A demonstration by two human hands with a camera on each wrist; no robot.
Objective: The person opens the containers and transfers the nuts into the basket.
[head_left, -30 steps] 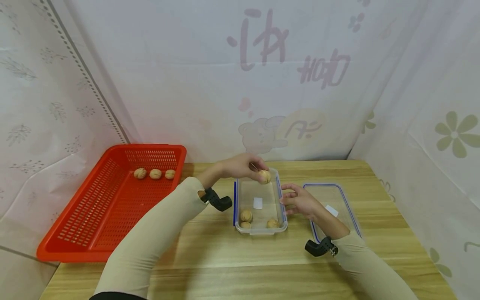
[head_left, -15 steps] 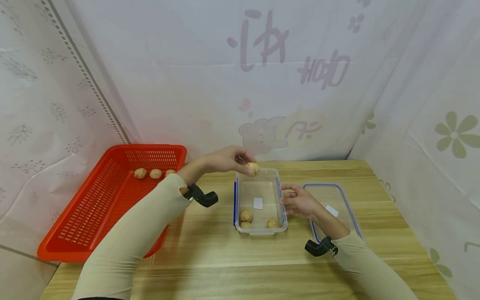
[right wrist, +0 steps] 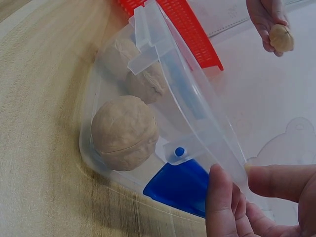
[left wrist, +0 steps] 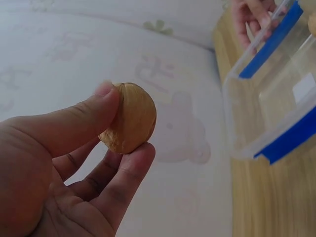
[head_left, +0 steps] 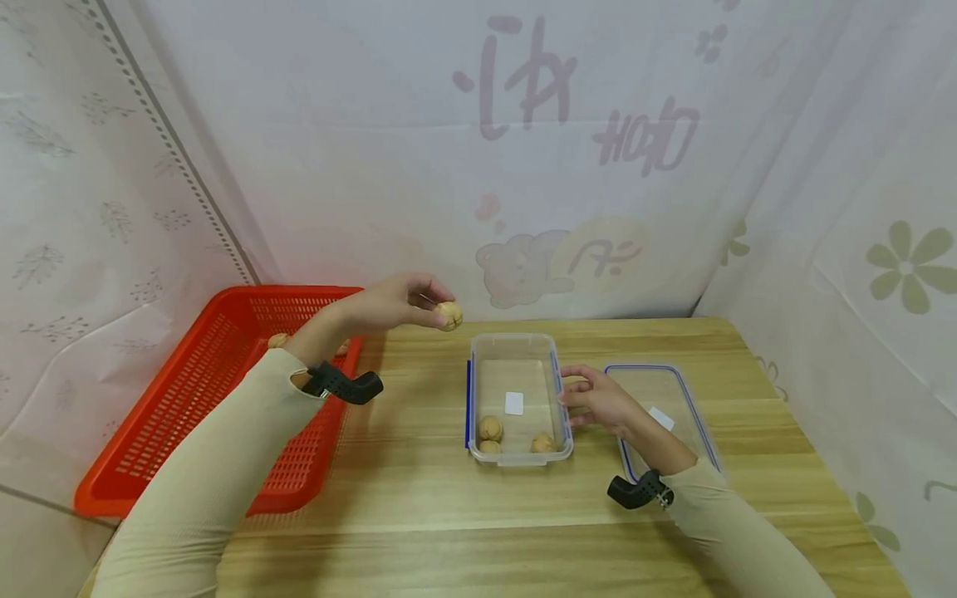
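My left hand (head_left: pixel 389 303) pinches a walnut (head_left: pixel 449 316) between thumb and fingertips, in the air left of a clear plastic food container (head_left: pixel 516 339). The left wrist view shows this walnut (left wrist: pixel 131 118) close up. My right hand (head_left: pixel 598 403) holds the container's right wall; in the right wrist view, thumb and fingers pinch its rim (right wrist: pixel 227 128). Three walnuts lie at the container's near end: two at the left, one walnut (head_left: pixel 543 443) at the right. My left forearm partly covers a red plastic basket (head_left: pixel 299 498) and the walnuts in it.
A clear lid (head_left: pixel 650 378) with a blue seal lies on the wooden table (head_left: pixel 463 540) under my right forearm. Patterned white cloth (head_left: pixel 374 166) hangs behind and on both sides. The red basket stands at the left.
My left hand has moved left and slightly up with the walnut, from above the container to the gap beside the basket. The right hand and container stay put.
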